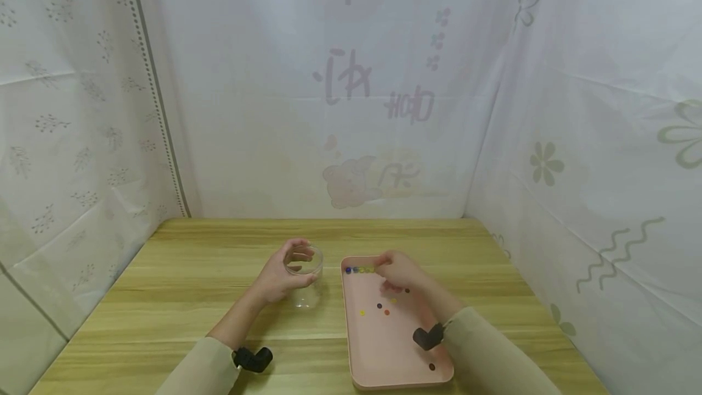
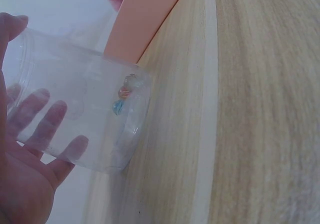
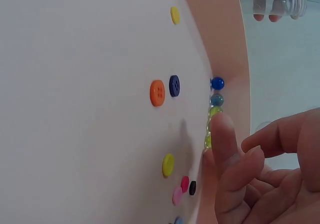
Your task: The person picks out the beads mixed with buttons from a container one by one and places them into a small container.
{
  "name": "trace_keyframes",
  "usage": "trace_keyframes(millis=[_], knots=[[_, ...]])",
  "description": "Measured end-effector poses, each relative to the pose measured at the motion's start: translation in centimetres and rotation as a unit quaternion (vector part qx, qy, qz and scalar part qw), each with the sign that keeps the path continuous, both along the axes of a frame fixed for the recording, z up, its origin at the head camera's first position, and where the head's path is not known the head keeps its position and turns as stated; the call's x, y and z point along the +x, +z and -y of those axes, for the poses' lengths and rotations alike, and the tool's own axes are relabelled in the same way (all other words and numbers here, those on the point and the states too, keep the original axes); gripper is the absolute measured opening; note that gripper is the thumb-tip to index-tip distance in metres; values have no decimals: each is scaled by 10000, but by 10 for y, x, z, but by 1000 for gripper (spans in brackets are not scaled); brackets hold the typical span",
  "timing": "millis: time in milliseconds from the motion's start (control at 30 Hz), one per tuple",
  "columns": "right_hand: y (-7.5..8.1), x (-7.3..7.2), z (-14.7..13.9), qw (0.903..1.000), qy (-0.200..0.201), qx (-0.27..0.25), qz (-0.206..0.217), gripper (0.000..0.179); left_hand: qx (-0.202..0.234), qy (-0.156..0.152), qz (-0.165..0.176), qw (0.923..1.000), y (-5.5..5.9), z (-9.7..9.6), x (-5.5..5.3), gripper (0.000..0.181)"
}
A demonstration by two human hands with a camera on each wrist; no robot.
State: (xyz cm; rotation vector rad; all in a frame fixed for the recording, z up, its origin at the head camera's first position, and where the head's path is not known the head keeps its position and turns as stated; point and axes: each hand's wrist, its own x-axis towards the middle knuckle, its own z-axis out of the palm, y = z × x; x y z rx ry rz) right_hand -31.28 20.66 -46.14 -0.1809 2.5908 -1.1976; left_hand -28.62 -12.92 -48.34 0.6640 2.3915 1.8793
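Observation:
My left hand [image 1: 275,277] grips a clear plastic jar [image 1: 303,298] around its upper part, beside the tray. In the left wrist view, a few glass marbles [image 2: 124,92] lie at the jar's bottom. My right hand [image 1: 404,271] is over the far end of a pink tray [image 1: 384,361]. A row of several blue, teal and yellow-green marbles [image 3: 217,83] lines the tray's far wall. One fingertip [image 3: 222,126] overlaps the end of that row; whether it touches a marble I cannot tell. Nothing shows in the right hand's grasp.
Scattered over the tray floor are several buttons, among them an orange button [image 3: 157,93], a dark blue button [image 3: 174,86] and a yellow button [image 1: 362,313]. A dark button [image 1: 432,367] lies near the tray's close right corner. Beneath is a wooden table [image 1: 192,279], with curtains [image 1: 263,108] around it.

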Motion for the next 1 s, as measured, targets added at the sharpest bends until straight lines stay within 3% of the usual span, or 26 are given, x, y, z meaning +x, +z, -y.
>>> trace_keyframes(millis=[267,500,667,1000], knots=[[0,2,7,9999,-36,-136,-90,33,-22,32,15,10000,0,0,0,77],[-5,8,17,9939,814,-701,262,30,-42,44,2,10000,1,0,0,78],[-12,10,27,9916,1119,-606,230,23,-42,2,-19,10000,1,1,0,79],[-22,11,37,9925,1062,-388,457,27,-76,24,-15,10000,1,1,0,77]])
